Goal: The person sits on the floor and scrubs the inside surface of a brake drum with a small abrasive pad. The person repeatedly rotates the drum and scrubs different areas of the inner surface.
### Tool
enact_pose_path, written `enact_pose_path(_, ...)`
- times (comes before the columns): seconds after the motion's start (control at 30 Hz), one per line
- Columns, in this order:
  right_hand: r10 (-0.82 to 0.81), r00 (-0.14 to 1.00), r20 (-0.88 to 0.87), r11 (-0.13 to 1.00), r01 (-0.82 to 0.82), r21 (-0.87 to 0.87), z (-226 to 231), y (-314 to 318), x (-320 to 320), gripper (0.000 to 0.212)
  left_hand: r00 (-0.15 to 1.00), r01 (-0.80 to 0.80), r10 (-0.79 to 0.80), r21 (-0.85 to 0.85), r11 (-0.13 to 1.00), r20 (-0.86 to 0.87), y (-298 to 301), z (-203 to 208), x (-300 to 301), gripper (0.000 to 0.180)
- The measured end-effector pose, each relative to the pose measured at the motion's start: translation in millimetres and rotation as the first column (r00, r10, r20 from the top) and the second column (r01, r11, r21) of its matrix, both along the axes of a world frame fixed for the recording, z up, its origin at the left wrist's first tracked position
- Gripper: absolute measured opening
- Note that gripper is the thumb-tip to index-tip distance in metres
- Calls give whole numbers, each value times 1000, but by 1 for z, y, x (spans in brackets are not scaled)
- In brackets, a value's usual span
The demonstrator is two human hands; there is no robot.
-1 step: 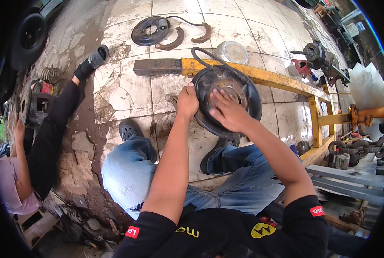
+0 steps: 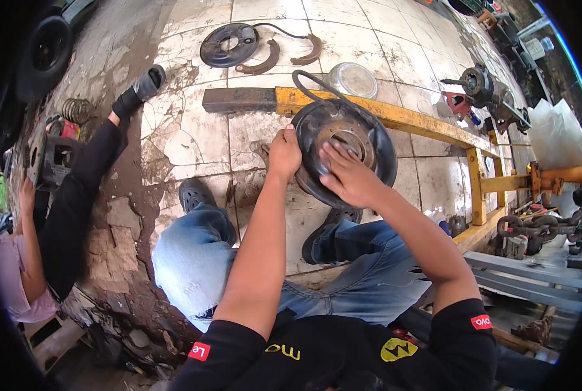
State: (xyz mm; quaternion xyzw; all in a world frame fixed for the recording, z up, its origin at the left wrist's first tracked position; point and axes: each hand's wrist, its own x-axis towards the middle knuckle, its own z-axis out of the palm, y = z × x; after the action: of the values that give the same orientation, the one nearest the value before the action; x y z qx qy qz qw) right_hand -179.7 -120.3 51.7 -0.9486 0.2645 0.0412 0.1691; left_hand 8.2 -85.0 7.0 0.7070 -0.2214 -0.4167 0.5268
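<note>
A black, worn brake backing plate (image 2: 381, 153) with a cable at its top is tilted up between my knees, leaning by the yellow beam. My left hand (image 2: 284, 154) is closed on its left rim, thumb pointing up along the edge. My right hand (image 2: 351, 174) lies on the face of the plate with fingers stretched out, beside the round center opening. Whether anything sits under my right palm is hidden. Beyond the beam, a second backing plate (image 2: 220, 57) with a cable lies on the tiles, next to two curved brake shoes (image 2: 265, 60).
A yellow steel frame (image 2: 408, 116) crosses ahead and runs down the right. Behind it sits a round silver bowl-like piece (image 2: 353, 79). A chain (image 2: 544, 226) lies at the right. At left, another person's leg (image 2: 85, 189) stretches out near a coil spring (image 2: 77, 111).
My right hand has slid slightly toward me across the plate's face, baring more of the center. My left hand keeps its hold on the rim.
</note>
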Motion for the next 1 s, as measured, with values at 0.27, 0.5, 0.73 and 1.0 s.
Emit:
enact_pose_path(0.27,61,997,-52,998,-62,-20,16,4,-3,65,1000,9,-9,21,1000,7,1,5,0,55)
enact_pose_path(0.5,151,983,-105,988,-147,48,28,10,-22,60,1000,26,-26,29,999,17,4,4,4,56)
enact_pose_path(0.73,148,985,-92,989,-148,6,21,13,-25,60,1000,7,-7,61,998,-5,2,13,-3,55)
enact_pose_path(1.0,71,990,-126,993,-57,108,25,9,-63,70,997,-21,22,8,1000,-75,3,2,2,54)
